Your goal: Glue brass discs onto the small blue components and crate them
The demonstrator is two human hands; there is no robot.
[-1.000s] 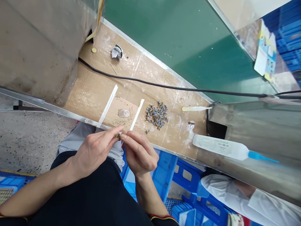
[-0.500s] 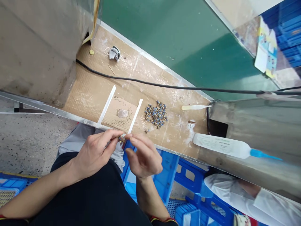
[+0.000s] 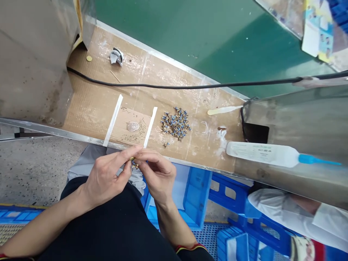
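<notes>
My left hand (image 3: pixel 107 174) is closed in a pinch on a small gold-and-blue metal piece (image 3: pixel 135 165), held just off the table's front edge. The fingertips of my right hand (image 3: pixel 160 174) are pinched against the same piece from the other side. Fingers cover most of it, so its exact shape is hidden. Beyond my hands lies a cardboard patch (image 3: pixel 115 132) with a clear blob (image 3: pixel 133 126) and scattered tiny dark bits, between two white strips. To its right is a heap of small blue-and-gold pieces (image 3: pixel 176 123), with a loose piece (image 3: pixel 166 144) in front.
A black cable (image 3: pixel 163 86) crosses the cardboard-covered table. On the right lie a white bottle with a blue nozzle (image 3: pixel 261 153) and a flat pale stick (image 3: pixel 223 110). Below the edge is a blue crate (image 3: pixel 197 197); a person's white sleeve (image 3: pixel 330 221) shows at lower right.
My right hand's fingers have closed from a looser, spread pose into a pinch at the small piece. The camera view has shifted slightly.
</notes>
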